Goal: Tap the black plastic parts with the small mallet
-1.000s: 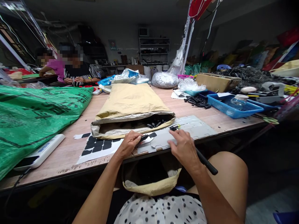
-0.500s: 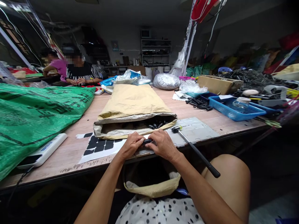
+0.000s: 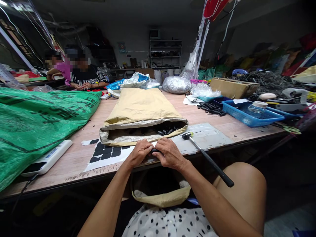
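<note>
Between my two hands, at the table's front edge, is a small black cylindrical part [image 3: 155, 150], mostly covered by fingers. My left hand [image 3: 141, 152] pinches its left end, and my right hand [image 3: 169, 152] is closed round its right end. Just behind them lies a tan sack [image 3: 145, 105], its mouth towards me, with black parts [image 3: 169, 129] inside. A white sheet with black stickers [image 3: 106, 154] is left of my hands. To the right, a hammer [image 3: 209, 159] rests over the table edge, its head on a grey board [image 3: 212, 138].
A green sack [image 3: 44, 121] and a white scale [image 3: 49, 158] stand at left. Loose black parts [image 3: 211, 107], a blue tray [image 3: 251, 113] and a cardboard box [image 3: 233, 87] are at right. An open sack [image 3: 163, 199] hangs below the edge. Two people sit across at far left.
The fingers of my right hand have closed in towards the left hand, so less of the black part shows. The view has shifted slightly; other things stay in place.
</note>
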Demonstrator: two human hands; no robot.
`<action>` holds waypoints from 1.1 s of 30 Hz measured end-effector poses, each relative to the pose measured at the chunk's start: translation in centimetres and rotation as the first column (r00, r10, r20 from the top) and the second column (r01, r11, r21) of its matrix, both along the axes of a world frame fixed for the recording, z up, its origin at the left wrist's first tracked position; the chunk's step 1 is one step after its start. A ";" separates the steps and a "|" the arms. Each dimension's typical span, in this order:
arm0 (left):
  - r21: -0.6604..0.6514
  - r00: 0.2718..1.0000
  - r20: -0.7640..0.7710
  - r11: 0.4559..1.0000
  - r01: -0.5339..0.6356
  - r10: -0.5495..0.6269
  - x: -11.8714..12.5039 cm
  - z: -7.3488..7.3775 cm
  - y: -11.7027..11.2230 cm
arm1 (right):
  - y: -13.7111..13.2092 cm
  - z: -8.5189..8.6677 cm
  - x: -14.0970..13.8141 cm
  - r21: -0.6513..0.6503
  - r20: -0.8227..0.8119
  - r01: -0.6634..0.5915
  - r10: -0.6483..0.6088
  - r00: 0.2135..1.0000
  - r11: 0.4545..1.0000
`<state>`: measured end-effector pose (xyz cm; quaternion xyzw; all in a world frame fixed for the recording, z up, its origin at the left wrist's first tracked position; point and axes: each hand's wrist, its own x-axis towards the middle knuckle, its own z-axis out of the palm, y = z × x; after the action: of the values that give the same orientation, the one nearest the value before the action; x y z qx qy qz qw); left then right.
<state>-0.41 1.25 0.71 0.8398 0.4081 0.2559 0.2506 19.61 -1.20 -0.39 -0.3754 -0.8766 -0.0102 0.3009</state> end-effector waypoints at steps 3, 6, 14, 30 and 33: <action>-0.002 1.000 0.002 1.000 0.003 -0.003 0.0 0.0 0.0 | 0.0 -0.1 -0.2 0.000 -0.017 -0.011 0.011 1.000 1.000; -0.006 1.000 0.011 1.000 0.003 -0.003 0.0 -0.1 0.0 | 0.1 -0.2 -0.1 0.000 -0.046 -0.020 0.020 0.999 1.000; -0.002 0.998 0.054 1.000 -0.029 0.029 -0.1 -0.2 -0.2 | -0.3 -0.2 -0.2 -0.039 -0.130 0.009 -0.014 0.991 0.999; 0.141 0.993 0.057 0.984 -0.113 0.106 0.7 0.0 0.0 | -4.7 0.5 11.4 -0.203 0.153 0.830 -0.820 0.551 0.520; 0.170 0.991 0.033 0.976 -0.137 0.133 0.8 -0.3 0.1 | -5.4 0.8 10.8 -0.228 0.183 0.845 -0.831 0.526 0.484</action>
<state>0.38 1.38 0.38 0.8258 0.4378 0.3156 0.1637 30.40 -6.62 0.38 -0.7933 -0.5810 -0.0361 0.1787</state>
